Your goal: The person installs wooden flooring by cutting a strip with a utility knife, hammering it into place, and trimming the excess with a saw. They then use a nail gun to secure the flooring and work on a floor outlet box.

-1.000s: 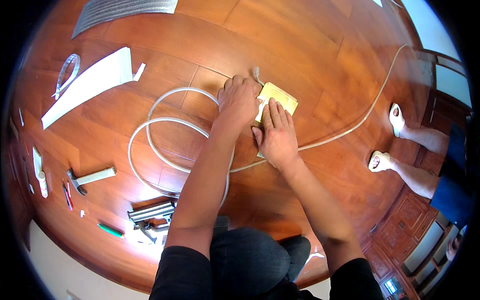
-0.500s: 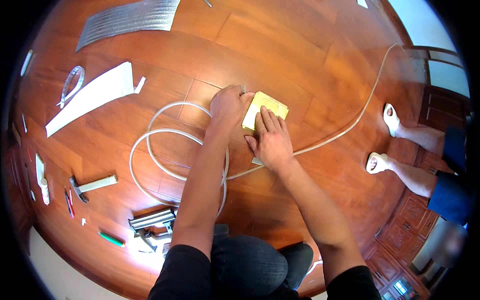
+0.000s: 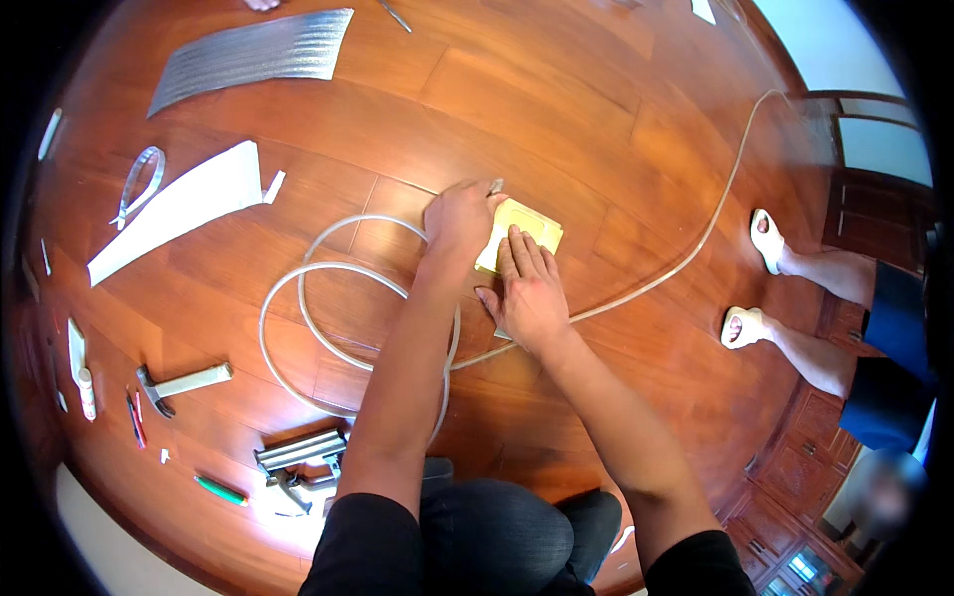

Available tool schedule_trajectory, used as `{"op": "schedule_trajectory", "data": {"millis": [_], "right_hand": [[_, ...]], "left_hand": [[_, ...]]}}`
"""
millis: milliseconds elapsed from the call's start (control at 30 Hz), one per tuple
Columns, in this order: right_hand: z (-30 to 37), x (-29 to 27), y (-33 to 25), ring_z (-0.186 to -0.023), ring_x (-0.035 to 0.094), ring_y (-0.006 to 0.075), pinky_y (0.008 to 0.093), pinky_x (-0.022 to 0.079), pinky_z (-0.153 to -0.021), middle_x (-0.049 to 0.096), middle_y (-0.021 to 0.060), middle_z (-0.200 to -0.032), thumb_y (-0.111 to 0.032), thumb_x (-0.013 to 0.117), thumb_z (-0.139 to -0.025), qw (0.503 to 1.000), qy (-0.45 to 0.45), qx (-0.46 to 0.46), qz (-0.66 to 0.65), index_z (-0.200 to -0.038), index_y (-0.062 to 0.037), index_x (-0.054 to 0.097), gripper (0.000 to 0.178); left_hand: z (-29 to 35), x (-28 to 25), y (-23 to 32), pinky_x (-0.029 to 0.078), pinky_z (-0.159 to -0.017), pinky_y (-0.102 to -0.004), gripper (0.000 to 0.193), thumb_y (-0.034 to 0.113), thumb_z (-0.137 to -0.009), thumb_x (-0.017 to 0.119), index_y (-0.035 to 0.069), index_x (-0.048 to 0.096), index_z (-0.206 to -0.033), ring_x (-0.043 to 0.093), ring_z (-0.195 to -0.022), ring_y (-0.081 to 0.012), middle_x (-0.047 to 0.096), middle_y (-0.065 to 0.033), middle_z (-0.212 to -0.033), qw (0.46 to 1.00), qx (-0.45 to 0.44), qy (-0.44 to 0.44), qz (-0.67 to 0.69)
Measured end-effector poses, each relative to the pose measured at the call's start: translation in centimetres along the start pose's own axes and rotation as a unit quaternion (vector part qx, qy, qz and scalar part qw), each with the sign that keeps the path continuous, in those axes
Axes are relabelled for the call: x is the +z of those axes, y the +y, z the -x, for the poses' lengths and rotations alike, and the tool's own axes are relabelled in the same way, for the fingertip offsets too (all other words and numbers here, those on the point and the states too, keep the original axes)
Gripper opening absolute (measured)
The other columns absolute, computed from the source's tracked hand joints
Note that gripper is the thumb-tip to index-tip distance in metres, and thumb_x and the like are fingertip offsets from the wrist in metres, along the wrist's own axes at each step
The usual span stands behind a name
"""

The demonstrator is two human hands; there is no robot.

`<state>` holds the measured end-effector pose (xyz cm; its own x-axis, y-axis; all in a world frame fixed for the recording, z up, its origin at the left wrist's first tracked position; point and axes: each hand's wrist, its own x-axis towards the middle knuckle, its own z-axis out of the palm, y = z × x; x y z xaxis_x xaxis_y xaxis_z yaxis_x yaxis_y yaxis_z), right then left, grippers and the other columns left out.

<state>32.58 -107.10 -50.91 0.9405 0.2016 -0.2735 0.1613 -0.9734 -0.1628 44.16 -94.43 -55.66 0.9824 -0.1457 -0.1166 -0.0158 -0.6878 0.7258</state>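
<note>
A flat yellow square box-like piece (image 3: 545,230), with a raised inner outline, lies on the wooden floor in front of me. My right hand (image 3: 534,303) rests on its near side, fingers stretched flat over the surface and thumb apart. Beside its left edge, my left hand (image 3: 460,221) is closed, knuckles up. A small greyish tip (image 3: 496,186) pokes out past those fingers; the rest of it is hidden. Under my right wrist a pale cable (image 3: 636,295) runs off to the far right, and its loose coils (image 3: 266,316) circle by my left forearm.
At left lie a white sheet (image 3: 189,209), a clear strip loop (image 3: 127,194), a claw hammer (image 3: 194,380), a green-handled tool (image 3: 221,490) and a lit metal tool (image 3: 298,452). A silvery foil sheet (image 3: 253,58) is farther off. Another person's slippered feet (image 3: 743,326) stand right.
My hands keep nearly the same pose on the yellow piece. The whole view has shifted slightly, and part of someone's bare skin now shows at the upper left edge.
</note>
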Motion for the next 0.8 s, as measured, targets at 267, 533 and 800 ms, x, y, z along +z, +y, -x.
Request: {"op": "schedule_trajectory", "data": {"millis": [267, 533, 800], "right_hand": [[0.2, 0.4, -0.2, -0.149, 0.038, 0.0382, 0.0507, 0.032, -0.122, 0.037, 0.0261, -0.162, -0.04, 0.068, -0.095, 1.0, 0.018, -0.002, 0.013, -0.15, 0.0083, 0.045, 0.077], [0.2, 0.2, 0.3, -0.15, 0.037, 0.0353, 0.0514, 0.03, -0.123, 0.036, 0.022, -0.164, -0.035, 0.067, -0.095, 1.0, 0.005, -0.002, -0.003, -0.151, 0.0053, 0.045, 0.073], [0.2, 0.2, 1.1, -0.149, 0.038, 0.0361, 0.0524, 0.031, -0.122, 0.038, 0.0207, -0.162, -0.031, 0.066, -0.096, 0.999, 0.026, -0.015, -0.03, -0.15, 0.0036, 0.046, 0.068]], "left_hand": [[0.2, 0.3, -0.5, 0.054, -0.076, -0.0479, 0.033, 0.037, -0.094, 0.072, 0.005, 0.072, -0.089, 0.068, -0.089, -0.0378, 0.071, -0.0138, -0.091, 0.998, 0.036, 0.043, 0.009], [1.7, -1.2, -0.4, 0.05, -0.091, -0.0462, 0.032, 0.035, -0.088, 0.08, 0.005, 0.073, -0.096, 0.061, -0.108, -0.035, 0.066, -0.0169, -0.108, 0.998, 0.04, 0.046, 0.016], [2.9, -1.8, 0.1, 0.045, -0.1, -0.0442, 0.026, 0.027, -0.08, 0.081, 0.011, 0.076, -0.1, 0.054, -0.115, -0.0325, 0.059, -0.0122, -0.115, 0.996, -0.014, -0.079, -0.049]]}}
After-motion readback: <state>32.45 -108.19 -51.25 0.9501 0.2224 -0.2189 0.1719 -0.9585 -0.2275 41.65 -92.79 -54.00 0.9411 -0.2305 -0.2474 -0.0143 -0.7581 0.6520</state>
